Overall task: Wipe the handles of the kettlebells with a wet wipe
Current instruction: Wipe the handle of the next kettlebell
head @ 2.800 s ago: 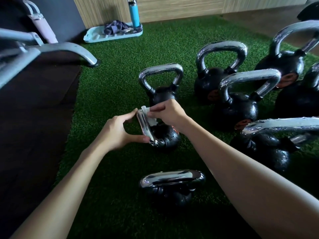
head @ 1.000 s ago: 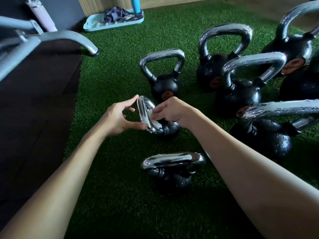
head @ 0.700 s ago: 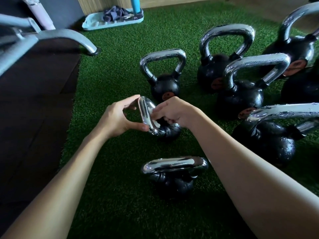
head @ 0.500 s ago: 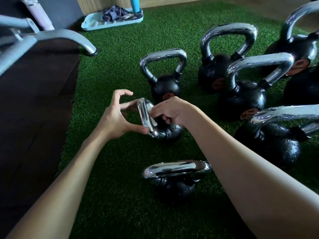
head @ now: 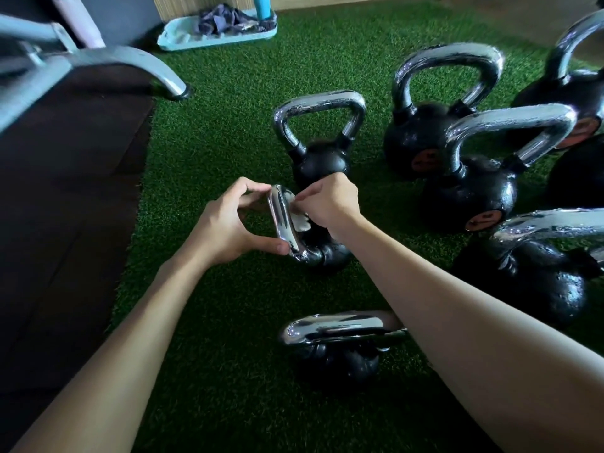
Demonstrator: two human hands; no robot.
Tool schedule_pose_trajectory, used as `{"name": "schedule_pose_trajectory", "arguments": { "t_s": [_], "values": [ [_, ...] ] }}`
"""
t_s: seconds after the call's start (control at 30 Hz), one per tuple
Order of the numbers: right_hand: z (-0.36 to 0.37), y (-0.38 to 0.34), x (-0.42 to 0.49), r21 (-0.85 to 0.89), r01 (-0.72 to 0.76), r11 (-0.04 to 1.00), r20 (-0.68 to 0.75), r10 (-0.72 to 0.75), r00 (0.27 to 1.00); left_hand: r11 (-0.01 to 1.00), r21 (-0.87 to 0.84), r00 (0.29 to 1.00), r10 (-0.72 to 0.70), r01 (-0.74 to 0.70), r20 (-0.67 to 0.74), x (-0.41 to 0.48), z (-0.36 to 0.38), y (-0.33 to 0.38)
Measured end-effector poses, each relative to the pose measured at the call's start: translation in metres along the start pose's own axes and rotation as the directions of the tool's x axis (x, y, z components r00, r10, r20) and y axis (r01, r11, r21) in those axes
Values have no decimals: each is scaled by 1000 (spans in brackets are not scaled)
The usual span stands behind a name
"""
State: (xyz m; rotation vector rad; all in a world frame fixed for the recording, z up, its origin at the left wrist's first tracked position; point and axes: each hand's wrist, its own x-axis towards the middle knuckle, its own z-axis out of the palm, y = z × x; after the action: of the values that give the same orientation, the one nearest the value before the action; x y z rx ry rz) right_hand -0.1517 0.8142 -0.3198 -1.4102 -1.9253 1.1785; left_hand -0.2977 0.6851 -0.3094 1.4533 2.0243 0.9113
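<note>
The left hand (head: 228,223) is steadying the small kettlebell (head: 330,253), which is sitting on the green turf (head: 202,158) nearer its left edge, with fingers curling over the far end of the chrome handle (head: 283,217) and the thumb pressing its near end. The right hand (head: 330,204) is pinching the wet wipe (head: 301,222) in curled fingers against the handle's inner side. As I judge it, a thorough wipe is calling for the wipe wrapping fully round the bar and running down both legs, with the left hand shifting so the patches under its fingertips are getting cleaned too.
</note>
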Motion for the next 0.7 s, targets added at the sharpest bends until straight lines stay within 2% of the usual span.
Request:
{"name": "schedule_pose_trajectory", "arguments": {
  "t_s": [0.07,0.23,0.33,0.47,0.6,0.7],
  "values": [
    [-1,-2,-1,31,36,999,7,-36,999,1000,-13,1000,5,-5,12,-1,1,1],
    [-15,3,-4,-134,78,988,-1,-79,997,998,53,999,-25,23,37,0,0,17],
    [-44,1,-1,-71,29,997,-98,-36,994,995,85,995,-54,47,82,10,7,39],
    [-91,12,5,43,-74,996,-272,83,959,963,248,994,-110,106,4,34,38,73],
    [-121,22,-2,114,-121,986,-285,149,947,926,353,988,-152,134,24,49,54,102],
    [-135,24,-11,151,-110,982,-276,149,950,884,406,973,-210,232,-99,38,60,115]
  ]
}}
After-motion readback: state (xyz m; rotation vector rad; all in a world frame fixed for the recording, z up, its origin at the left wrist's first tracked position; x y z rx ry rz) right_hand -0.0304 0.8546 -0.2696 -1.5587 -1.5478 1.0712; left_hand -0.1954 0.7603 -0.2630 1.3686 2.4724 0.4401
